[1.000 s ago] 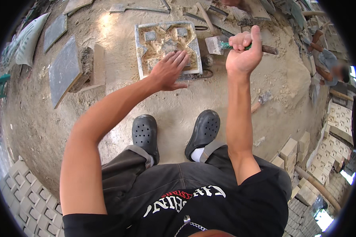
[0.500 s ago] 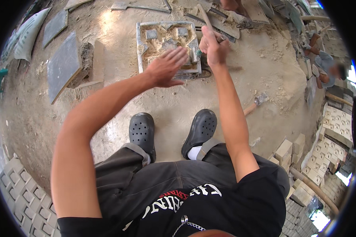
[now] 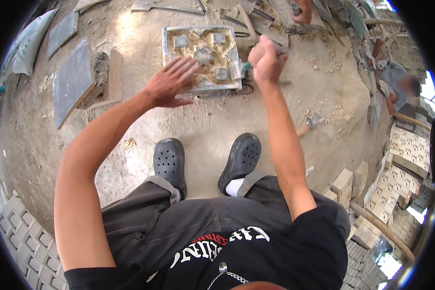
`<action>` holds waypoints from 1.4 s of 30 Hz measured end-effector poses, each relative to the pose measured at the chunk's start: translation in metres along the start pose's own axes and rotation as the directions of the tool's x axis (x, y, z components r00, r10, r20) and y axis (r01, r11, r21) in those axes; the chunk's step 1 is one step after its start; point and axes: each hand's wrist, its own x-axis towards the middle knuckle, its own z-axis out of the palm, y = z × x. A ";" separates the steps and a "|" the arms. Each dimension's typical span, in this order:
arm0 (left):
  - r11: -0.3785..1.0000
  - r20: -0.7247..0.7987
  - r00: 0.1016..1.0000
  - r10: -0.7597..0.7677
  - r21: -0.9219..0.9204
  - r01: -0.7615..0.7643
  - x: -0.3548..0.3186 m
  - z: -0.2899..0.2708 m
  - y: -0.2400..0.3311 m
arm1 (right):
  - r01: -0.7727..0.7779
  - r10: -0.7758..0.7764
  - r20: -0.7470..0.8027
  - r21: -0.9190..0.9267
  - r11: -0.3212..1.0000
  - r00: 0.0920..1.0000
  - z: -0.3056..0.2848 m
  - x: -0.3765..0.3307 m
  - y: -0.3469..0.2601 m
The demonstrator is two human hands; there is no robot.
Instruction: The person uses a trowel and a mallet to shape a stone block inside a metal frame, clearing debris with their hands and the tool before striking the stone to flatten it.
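On the ground ahead lies a square metal mould. Sandy material fills its gaps, with grey square blocks and pointed pieces set inside. My left hand is open, fingers spread, over the mould's near left part, covering that corner. My right hand is closed in a fist just beyond the right side of the mould. From it sticks out what looks like a brush, with a pale flat head and a green band. The brush head is over the mould's right edge; its handle is hidden in my fist.
A grey slab leans on a block at left. A wooden handle and metal bars lie beyond the mould. A trowel-like tool lies at right. Another person's hand is at top; a person crouches far right near stacked blocks.
My left hand has moved left and slightly nearer, uncovering more of the mould's middle. My right hand, still closed, has shifted slightly right. The other person's hand at the top shows more fully.
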 end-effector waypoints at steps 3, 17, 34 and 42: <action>0.978 -0.275 0.954 -0.119 -0.198 0.065 -0.006 0.026 0.000 | 0.014 -0.016 0.009 0.201 0.980 1.000 -0.016 0.011 -0.014; 0.970 -0.353 0.922 -0.160 -0.229 0.080 -0.003 0.025 0.004 | 0.051 -0.050 -0.010 0.259 0.965 0.999 0.030 0.005 -0.078; 0.972 -0.415 0.900 -0.132 -0.233 0.035 0.000 0.029 0.002 | 0.271 -0.242 0.127 -0.310 0.911 0.962 0.070 -0.046 0.025; 0.922 -0.331 0.882 -0.335 -0.310 0.233 0.013 0.023 0.020 | 0.126 -0.172 0.456 0.130 0.983 0.873 0.049 0.011 -0.039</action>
